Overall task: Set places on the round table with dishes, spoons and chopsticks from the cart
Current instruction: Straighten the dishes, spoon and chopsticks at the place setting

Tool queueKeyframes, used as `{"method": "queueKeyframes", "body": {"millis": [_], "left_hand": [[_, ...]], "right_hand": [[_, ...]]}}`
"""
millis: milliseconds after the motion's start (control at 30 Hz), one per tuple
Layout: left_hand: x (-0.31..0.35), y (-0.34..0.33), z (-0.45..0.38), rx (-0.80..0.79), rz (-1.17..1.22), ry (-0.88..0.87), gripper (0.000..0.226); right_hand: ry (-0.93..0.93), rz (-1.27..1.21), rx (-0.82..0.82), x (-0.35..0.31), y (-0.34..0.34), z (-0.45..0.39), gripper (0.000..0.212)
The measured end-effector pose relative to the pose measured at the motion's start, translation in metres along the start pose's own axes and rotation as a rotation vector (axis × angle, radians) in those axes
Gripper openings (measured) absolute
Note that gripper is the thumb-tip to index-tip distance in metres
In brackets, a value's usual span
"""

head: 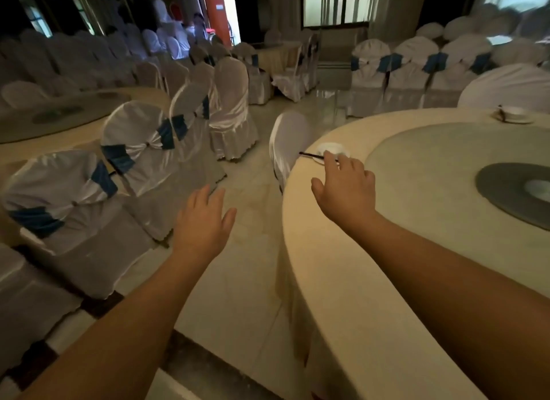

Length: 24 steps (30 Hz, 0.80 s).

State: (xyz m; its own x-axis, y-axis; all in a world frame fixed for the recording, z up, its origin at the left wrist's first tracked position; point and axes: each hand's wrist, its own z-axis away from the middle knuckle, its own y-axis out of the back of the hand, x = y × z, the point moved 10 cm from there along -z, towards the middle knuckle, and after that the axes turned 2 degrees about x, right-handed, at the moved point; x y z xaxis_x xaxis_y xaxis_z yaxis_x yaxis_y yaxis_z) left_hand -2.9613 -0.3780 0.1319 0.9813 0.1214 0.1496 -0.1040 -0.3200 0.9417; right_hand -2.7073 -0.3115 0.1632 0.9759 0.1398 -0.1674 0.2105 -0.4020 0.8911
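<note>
The right grip (345, 180) reaches over the counter (342, 280), fingers loose, touching the chopsticks (309, 154) by a white dish (333, 150) near its edge. The left grip (202, 221) is spread flat, holding nothing.

Dim hall lit by daylight from far windows (336, 3), edges blurred and bowed, floor (324, 94) faintly glaring.

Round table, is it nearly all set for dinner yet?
Not yet. Two places look laid on the round table: a far dish and a near dish with dark chopsticks beside it. The right hand reaches open over those chopsticks; whether it touches them is unclear. The left hand is open and empty. The long stretch of table edge nearest the camera shows no dishes.
</note>
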Motion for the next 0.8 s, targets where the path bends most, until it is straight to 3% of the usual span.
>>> {"method": "queueKeyframes", "body": {"millis": [400, 800], "left_hand": [[-0.019, 0.005, -0.290, 0.171, 0.107, -0.161, 0.057], [-0.074, -0.079, -0.544, 0.083, 0.117, -0.413, 0.058]], "right_hand": [[-0.143, 0.128, 0.039, -0.036, -0.058, -0.225, 0.056], [-0.396, 0.287, 0.092, -0.089, -0.127, -0.381, 0.056]]}}
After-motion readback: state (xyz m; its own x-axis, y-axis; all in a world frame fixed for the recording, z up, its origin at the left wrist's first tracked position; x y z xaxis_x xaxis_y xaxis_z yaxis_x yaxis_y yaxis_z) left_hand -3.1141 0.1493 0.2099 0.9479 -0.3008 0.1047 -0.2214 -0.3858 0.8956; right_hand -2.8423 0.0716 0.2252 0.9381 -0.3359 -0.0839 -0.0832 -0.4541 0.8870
